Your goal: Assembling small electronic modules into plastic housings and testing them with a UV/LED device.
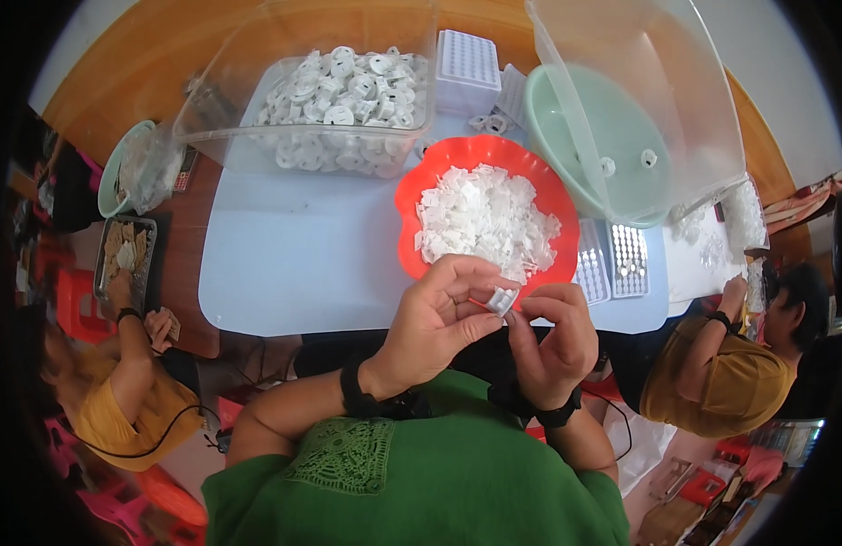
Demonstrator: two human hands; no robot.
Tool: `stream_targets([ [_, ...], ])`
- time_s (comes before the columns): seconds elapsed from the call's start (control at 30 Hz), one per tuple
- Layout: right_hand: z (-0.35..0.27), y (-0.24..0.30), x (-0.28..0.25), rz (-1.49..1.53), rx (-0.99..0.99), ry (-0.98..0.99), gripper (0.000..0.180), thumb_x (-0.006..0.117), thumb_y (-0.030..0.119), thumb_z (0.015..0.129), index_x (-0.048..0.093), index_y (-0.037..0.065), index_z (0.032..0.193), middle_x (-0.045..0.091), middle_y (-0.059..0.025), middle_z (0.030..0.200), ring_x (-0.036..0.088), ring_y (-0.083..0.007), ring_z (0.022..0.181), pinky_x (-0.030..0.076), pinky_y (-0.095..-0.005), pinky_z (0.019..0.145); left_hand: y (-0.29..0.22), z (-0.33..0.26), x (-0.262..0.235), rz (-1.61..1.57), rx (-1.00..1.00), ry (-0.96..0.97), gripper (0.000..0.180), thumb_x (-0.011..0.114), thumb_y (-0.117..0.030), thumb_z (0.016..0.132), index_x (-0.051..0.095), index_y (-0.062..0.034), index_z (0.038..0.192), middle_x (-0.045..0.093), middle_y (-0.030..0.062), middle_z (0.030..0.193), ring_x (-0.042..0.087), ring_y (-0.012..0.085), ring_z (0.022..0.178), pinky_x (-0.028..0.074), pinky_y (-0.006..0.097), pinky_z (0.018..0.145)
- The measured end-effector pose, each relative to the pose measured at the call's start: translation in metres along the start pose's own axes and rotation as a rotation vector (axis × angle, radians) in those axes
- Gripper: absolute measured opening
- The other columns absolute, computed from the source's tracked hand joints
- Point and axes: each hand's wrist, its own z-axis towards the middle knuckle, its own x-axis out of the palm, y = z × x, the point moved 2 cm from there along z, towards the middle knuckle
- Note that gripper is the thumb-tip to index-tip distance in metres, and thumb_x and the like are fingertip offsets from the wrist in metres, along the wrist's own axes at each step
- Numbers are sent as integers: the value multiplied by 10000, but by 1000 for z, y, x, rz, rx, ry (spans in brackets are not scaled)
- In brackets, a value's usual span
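Observation:
A small white plastic part [502,301] is held between the thumb and fingers of my left hand [439,314], just over the near rim of a red scalloped bowl [409,196]. My right hand [559,344] is closed in a pinch, its thumb and forefinger tips meeting at the part's lower right edge. Whatever those tips may grip is too small to make out. Inside the bowl lies a heap of small translucent white plastic pieces [484,214].
Beyond stands a clear bin [211,136] of round white plastic parts [343,96]. A green basin [566,136] with a clear bin leaning over it, a white box [467,73] and trays of silvery discs [629,259] surround the bowl. People work at left [121,391] and right [721,373].

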Motion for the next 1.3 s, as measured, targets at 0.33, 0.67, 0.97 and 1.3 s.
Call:
stream_targets([
  [0.33,-2,2,-2,57,-9,81,223,661,-112,647,568,-15,825,591,-131,761,594,-229,592,465,-292,498,6,3,-2,-45,-35,152,377,562,111,841,504,28,1205,543,100,1133,565,155,1013,483,287,901],
  [0.67,-8,0,-9,31,33,121,208,647,-106,647,568,-12,816,604,-134,752,600,-247,594,454,-294,500,6,5,1,38,48,189,322,577,143,807,574,24,1106,514,70,1082,565,138,980,491,272,853],
  [0.97,-9,0,-4,30,34,98,193,620,-122,644,553,-16,790,574,-127,696,564,-237,546,427,-291,477,11,3,-2,55,78,192,336,604,119,807,578,19,1127,524,92,1117,563,143,1000,493,261,847],
  [1.3,-4,-3,-1,85,18,172,203,596,-125,649,527,-11,802,565,-119,715,564,-244,579,429,-298,498,12,1,-3,2,41,141,276,568,108,844,570,38,1110,540,71,1083,574,132,997,508,264,870],
])
